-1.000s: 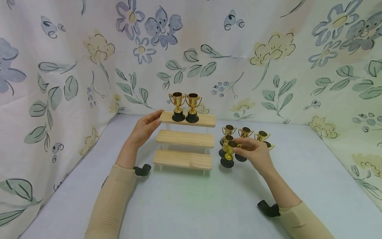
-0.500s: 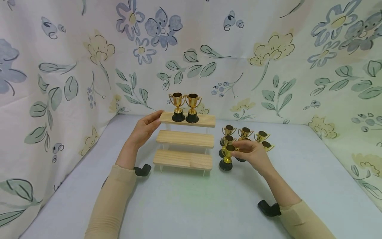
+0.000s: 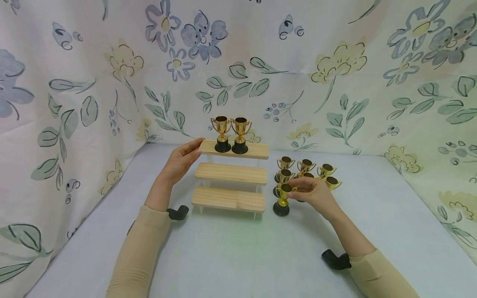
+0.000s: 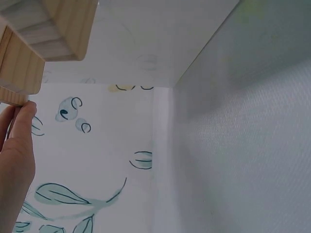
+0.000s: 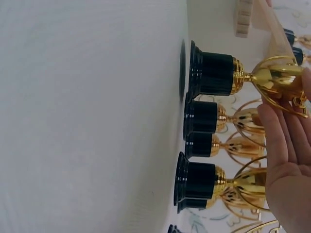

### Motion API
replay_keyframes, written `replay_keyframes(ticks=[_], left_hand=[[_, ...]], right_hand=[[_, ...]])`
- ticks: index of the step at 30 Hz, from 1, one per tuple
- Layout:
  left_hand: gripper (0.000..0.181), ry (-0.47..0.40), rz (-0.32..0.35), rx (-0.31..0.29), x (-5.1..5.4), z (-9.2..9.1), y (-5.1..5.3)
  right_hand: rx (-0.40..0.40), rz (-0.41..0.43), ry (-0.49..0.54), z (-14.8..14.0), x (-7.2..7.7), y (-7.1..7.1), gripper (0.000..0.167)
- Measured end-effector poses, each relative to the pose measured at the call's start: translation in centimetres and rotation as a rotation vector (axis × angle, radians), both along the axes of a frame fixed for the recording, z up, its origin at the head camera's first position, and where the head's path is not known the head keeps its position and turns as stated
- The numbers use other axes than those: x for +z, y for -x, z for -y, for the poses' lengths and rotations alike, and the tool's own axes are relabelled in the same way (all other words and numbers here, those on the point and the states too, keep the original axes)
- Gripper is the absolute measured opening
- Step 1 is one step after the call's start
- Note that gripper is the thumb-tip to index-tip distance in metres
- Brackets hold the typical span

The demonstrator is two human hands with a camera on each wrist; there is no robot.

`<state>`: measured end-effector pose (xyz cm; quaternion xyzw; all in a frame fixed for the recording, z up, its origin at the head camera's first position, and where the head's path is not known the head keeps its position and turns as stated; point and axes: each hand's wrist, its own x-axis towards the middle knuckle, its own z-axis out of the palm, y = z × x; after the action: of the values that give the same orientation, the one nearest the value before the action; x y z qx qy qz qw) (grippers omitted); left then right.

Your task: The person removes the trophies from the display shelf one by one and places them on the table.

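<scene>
In the head view my right hand [image 3: 317,194] pinches the cup of a small gold trophy [image 3: 283,200] with a black base. The right wrist view shows that trophy [image 5: 216,74] upright, its base just off the tabletop beside a dark shadow. Several matching trophies [image 3: 305,165] stand behind and right of it, some partly hidden by the hand. My left hand [image 3: 179,161] holds the left end of the top shelf of a three-tier wooden display stand [image 3: 231,174]. On that top shelf two trophies [image 3: 240,134] stand side by side. The left wrist view shows the fingers [image 4: 23,121] at the shelf end.
The stand's shelves rest on clear supports [image 4: 146,43]. A white cloth covers the table [image 3: 223,256]. Floral fabric [image 3: 238,82] hangs behind and along the sides. Each wrist wears a black camera mount [image 3: 335,260].
My right hand has brought the pinched trophy slightly toward me and left, away from the group. The left hand keeps its place on the stand.
</scene>
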<state>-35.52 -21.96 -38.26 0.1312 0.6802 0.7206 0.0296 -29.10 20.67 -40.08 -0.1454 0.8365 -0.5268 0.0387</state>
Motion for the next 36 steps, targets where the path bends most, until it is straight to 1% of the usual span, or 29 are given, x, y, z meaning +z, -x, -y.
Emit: replay_keyframes(ticks=[5, 17, 24, 31, 36], left_hand=[[0.055, -0.002, 0.000, 0.002, -0.04, 0.02, 0.03], [0.056, 0.004, 0.007, 0.007, 0.09, -0.01, -0.04], [0.056, 0.009, 0.014, 0.014, 0.11, -0.07, -0.08], [0.055, 0.007, 0.014, 0.012, 0.16, -0.06, -0.10], [0.056, 0.009, 0.006, 0.006, 0.12, -0.05, -0.06]], right_hand=[[0.018, 0.013, 0.007, -0.08, -0.14, 0.08, 0.046], [0.026, -0.004, -0.007, -0.21, -0.33, 0.13, 0.044], [0.055, -0.007, -0.001, -0.25, -0.31, 0.13, 0.044], [0.045, -0.028, 0.014, -0.33, -0.20, 0.07, 0.043], [0.032, -0.034, 0.051, -0.40, -0.11, 0.04, 0.041]])
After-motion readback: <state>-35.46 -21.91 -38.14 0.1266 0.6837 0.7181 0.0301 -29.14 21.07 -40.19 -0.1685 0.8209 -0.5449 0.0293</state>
